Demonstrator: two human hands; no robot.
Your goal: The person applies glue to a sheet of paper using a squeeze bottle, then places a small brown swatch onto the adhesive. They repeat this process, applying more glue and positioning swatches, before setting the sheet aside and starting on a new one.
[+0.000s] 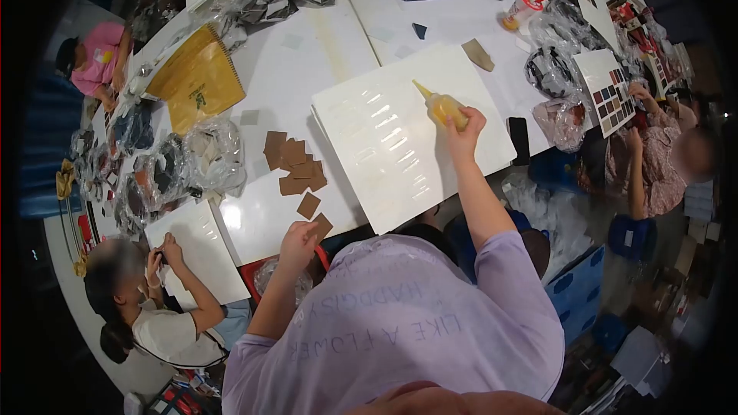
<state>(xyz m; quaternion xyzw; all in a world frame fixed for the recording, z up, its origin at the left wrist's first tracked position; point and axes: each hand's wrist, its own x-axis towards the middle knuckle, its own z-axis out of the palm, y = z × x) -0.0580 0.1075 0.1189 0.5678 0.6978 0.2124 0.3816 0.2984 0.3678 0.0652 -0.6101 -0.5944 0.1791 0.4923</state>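
Note:
My right hand (466,137) is wrapped round a glue bottle (446,109) with yellow contents, its pointed nozzle tilted toward the far left. It is above a white board (369,150) marked with rows of short glossy clear strokes. My left hand (298,246) is at the table's near edge, its fingers closed at a brown square swatch (321,227). Just beyond it lies another brown swatch (308,205), and further off several more form a loose overlapping pile (294,163).
Plastic bags of swatches (214,155) and a yellow bag (196,81) lie to the left. A black phone (518,141) sits beside the board, with a drink cup (523,9) further back. People work at both sides, one beside a swatch card (605,92).

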